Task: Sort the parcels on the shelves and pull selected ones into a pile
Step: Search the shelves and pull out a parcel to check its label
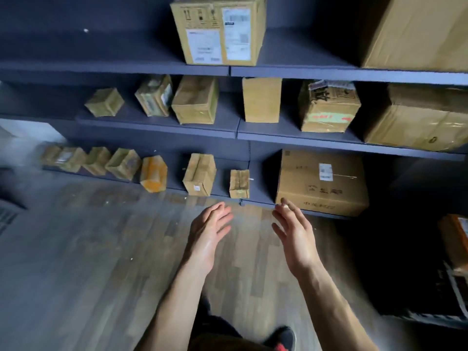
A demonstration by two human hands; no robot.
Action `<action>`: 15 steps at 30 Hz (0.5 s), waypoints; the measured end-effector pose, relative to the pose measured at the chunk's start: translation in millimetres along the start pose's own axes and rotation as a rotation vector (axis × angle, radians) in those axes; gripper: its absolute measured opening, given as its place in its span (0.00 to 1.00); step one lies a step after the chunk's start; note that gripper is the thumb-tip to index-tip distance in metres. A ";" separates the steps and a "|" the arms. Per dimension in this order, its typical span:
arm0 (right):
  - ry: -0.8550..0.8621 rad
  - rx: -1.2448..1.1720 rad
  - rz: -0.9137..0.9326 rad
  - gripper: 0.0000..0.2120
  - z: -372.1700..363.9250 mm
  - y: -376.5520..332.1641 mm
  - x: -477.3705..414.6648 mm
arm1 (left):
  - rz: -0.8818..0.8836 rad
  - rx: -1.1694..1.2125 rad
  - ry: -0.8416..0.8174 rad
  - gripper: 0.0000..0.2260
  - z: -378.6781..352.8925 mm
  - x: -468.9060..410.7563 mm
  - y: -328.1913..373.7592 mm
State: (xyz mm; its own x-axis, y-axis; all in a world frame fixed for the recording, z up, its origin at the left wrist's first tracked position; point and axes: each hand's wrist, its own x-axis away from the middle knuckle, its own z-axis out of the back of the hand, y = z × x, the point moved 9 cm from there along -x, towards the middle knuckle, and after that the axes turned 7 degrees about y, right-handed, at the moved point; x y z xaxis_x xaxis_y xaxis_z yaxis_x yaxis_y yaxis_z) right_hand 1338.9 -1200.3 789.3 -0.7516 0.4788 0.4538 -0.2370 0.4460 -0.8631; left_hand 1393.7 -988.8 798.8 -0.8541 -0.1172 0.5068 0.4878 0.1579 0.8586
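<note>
Dark blue shelves (162, 127) hold brown cardboard parcels on three levels. On the bottom shelf a small parcel (239, 184) stands just beyond my hands, a taller one (199, 174) to its left and a large box (321, 182) to its right. My left hand (209, 235) and my right hand (293, 234) are held out palms facing each other, fingers apart, empty, above the floor in front of the bottom shelf. Neither hand touches a parcel.
Several small parcels (124, 163) line the bottom shelf at left, one with orange tape (153, 174). The middle shelf carries several boxes (262, 100), the top shelf a labelled box (219, 30). Wooden floor (101, 249) lies below. A dark crate (453, 274) sits at right.
</note>
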 end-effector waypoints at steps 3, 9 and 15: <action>-0.033 0.073 0.013 0.13 -51.3 12.6 2.4 | -0.009 0.045 0.062 0.09 63.4 -25.6 15.0; -0.091 0.181 -0.005 0.13 -191.4 65.6 12.3 | 0.037 0.120 0.100 0.08 199.8 -90.9 45.3; -0.177 0.223 -0.019 0.12 -342.6 102.0 26.0 | 0.013 0.142 0.148 0.10 330.6 -155.0 101.5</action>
State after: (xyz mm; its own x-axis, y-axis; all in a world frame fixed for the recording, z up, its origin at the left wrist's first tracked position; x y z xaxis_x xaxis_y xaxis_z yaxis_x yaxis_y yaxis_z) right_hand 1506.1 -883.3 789.0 -0.8369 0.3236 0.4414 -0.3666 0.2673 -0.8912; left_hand 1515.9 -630.4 781.7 -0.8072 -0.2550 0.5324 0.4591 0.2957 0.8377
